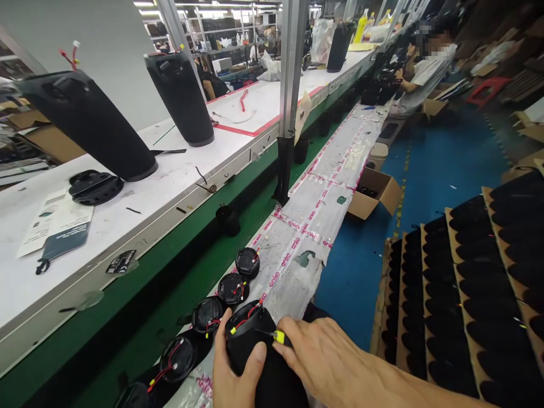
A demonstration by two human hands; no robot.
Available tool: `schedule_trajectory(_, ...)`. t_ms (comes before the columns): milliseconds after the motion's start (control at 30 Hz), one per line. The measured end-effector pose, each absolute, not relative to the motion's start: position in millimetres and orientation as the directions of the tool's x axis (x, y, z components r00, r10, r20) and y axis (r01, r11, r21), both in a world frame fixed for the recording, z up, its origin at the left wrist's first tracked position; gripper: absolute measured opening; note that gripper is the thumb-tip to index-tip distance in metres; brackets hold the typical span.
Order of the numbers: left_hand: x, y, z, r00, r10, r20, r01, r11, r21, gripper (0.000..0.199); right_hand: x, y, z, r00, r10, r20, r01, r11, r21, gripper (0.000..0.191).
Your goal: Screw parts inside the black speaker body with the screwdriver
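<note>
— Head view shows your left hand (232,371) wrapped around a black fabric-covered cylinder (250,345) at the near end of the taped bench (314,226). Your grip there is clamped on the body, thumb across its front, probably to keep it steady with the open top facing you.

— And my right hand (331,357)?

— It comes in from the right, fingertips pinched together on a small yellow connector (279,337) at the cylinder's rim. Red wires (246,317) run across the opening to a second yellow tip on the left side. Holding the plug that close to the rim looks like a way to control a short lead.

— What sits around it?

— A row of round black modules (208,314) with red wires lies along the bench's left edge, running away from you, just beside the green conveyor belt (178,283). They seem lined up within reach of your left hand. Beyond the belt, on the white upper bench (127,209), two tall black cylinders (181,96) stand upright, tilted in this view, with a black end cap (94,187) and a leaflet (57,226) near them. To your right, cardboard trays (467,294) hold ranks of black sleeves. Another person (425,68) sits at the far end of the line.
</note>
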State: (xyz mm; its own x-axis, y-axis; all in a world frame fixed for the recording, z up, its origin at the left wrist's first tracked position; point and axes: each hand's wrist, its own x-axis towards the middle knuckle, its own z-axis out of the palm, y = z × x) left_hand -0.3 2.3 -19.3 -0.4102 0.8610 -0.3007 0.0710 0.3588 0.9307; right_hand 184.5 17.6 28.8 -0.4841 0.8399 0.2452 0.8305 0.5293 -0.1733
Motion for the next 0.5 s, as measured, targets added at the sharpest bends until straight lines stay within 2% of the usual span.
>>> schedule_trajectory(100,-6.6,-0.7,-23.1,-0.348,0.868,-0.354,-0.020,0.370,0.929,0.091,184.9,15.5,32.8,-0.504,0.852,0.140,0.824,0.523,-0.219,0.015)
schedule_trajectory(233,-6.8,-1.0,-21.8,-0.287,0.895,-0.342,-0.054,0.341,0.938,0.078,187.2,12.9,38.1,-0.532,0.844,0.066,0.814,0.532,-0.233,0.013)
schedule_trajectory(367,-0.7,-0.6,-24.2,-0.311,0.892,-0.329,-0.068,0.324,0.944,0.080,190.1,7.6,39.2,-0.552,0.821,0.144,0.814,0.568,-0.116,0.013)
schedule_trajectory(500,1.0,-0.6,-26.2,-0.319,0.890,-0.325,0.030,0.352,0.936,0.081,192.0,3.2,35.9,-0.539,0.819,0.199,0.837,0.547,0.017,0.019)
